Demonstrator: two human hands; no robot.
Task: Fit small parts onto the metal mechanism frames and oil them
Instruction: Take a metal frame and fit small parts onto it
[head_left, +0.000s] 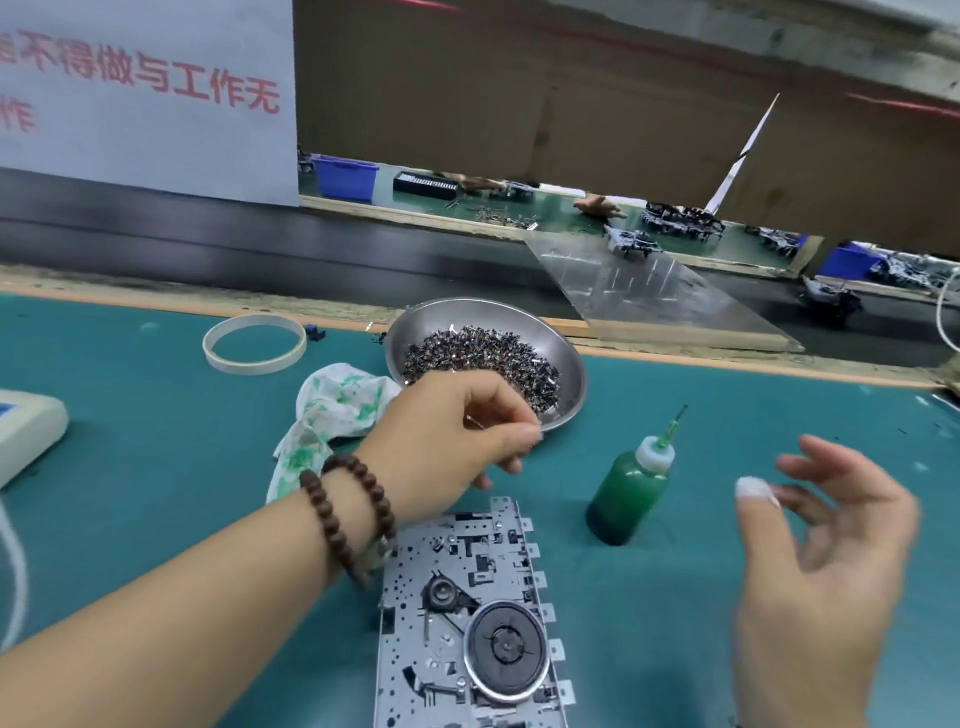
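A metal mechanism frame (467, 618) with a round flywheel lies flat on the green mat in front of me. Behind it a steel bowl (498, 317) holds a heap of small dark parts (483, 361). My left hand (457, 441) hovers at the bowl's near rim with fingers curled, pinching something small that I cannot make out. A green oil bottle (631, 488) with a needle tip stands upright right of the frame. My right hand (826, 551) floats right of the bottle, fingers spread and holding nothing, with white tape on the thumb tip.
A crumpled white and green cloth (332, 410) lies left of the bowl. A tape ring (254, 343) sits farther left, a white device (26, 431) at the left edge. A conveyor belt (311, 254) runs behind the mat, with a clear plastic sheet (654, 291) across it.
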